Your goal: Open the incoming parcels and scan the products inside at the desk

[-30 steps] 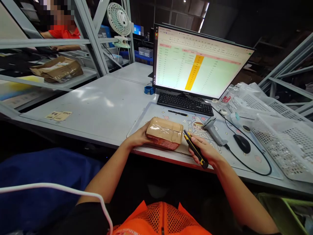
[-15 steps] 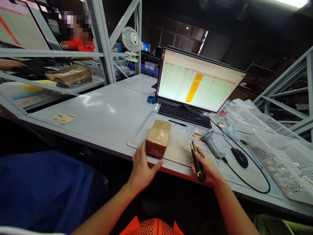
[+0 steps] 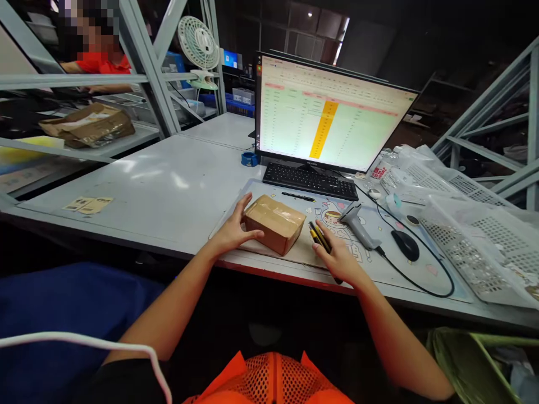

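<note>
A small taped cardboard box [image 3: 275, 219] lies on the printed desk mat near the table's front edge, now with its long side facing me. My left hand [image 3: 233, 227] grips its left end, thumb along the front face and fingers behind the corner. To the right of the box, my right hand [image 3: 337, 255] is closed around a black and yellow utility knife [image 3: 320, 237], its front end pointing away from me toward the box. Whether the blade is out cannot be made out. A grey barcode scanner [image 3: 360, 227] lies just right of my right hand.
Behind the mat stand a keyboard [image 3: 309, 180] and a monitor [image 3: 328, 120]. A pen [image 3: 298, 196], a mouse [image 3: 405, 245] and white perforated baskets [image 3: 467, 247] are around. Labels [image 3: 88, 205] lie at left. A person in red [image 3: 103, 63] sits beyond the frame.
The box has been turned so its long side faces me, and my left hand has moved to its left end. My right hand, with the utility knife, has come closer to the box.
</note>
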### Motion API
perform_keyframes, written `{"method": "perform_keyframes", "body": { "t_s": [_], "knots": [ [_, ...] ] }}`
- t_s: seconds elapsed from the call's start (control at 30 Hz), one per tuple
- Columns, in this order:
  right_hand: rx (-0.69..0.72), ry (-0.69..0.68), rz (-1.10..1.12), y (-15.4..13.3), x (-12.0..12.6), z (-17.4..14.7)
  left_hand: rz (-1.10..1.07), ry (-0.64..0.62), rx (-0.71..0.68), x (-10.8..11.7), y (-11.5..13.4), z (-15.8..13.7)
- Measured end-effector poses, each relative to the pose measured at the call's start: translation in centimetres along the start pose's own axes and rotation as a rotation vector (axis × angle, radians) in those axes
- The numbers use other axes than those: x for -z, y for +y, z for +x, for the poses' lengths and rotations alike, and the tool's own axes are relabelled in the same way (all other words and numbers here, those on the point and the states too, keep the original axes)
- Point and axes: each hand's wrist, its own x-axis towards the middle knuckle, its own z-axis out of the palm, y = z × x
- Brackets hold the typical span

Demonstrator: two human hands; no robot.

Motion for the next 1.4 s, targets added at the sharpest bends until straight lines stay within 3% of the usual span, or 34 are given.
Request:
{"method": "perform_keyframes", "body": {
  "t_s": [0.27, 0.57, 0.63, 0.73, 0.83, 0.93, 1.03, 1.13, 1.27, 1.4],
  "knots": [
    [0.054, 0.039, -0.017, -0.9, -0.5, 0.0, 0.009, -0.014, 0.085, -1.7, -1.4, -3.4],
    [0.17, 0.074, -0.062, -3.2, -2.3, -3.0, -0.02, 0.019, 0.021, -2.4, -1.0, -3.3],
    [0.172, 0.049, -0.105, -3.0, -1.4, -3.6, -0.037, 0.002, 0.016, -2.3, -0.8, -3.2],
    [0.195, 0.028, -0.282, -2.7, 2.0, -2.9, -0.085, -0.018, 0.04, -2.4, -0.5, -3.3],
    [0.312, 0.061, -0.547, -5.2, 5.1, 0.1, -0.124, -0.033, 0.036, -2.5, -0.2, -3.3],
    [0.414, -0.118, -0.815, -10.6, 4.6, 4.2, -0.114, -0.028, 0.0, -2.5, -0.2, -3.4],
    [0.442, -0.413, -1.016, -15.8, 1.2, 7.5, -0.083, -0.023, -0.019, -2.4, -0.6, -3.4],
    [0.515, -0.52, -1.084, -18.4, -1.7, 9.2, -0.05, -0.017, -0.028, -2.3, -1.0, -3.5],
    [0.487, -0.598, -1.087, -18.6, -1.5, 9.5, -0.05, -0.028, -0.037, -2.2, -0.9, -3.5],
    [0.391, -0.545, -1.053, -14.5, 2.7, 7.6, -0.076, -0.018, -0.015, -2.1, -0.7, -3.4]
  ]
}}
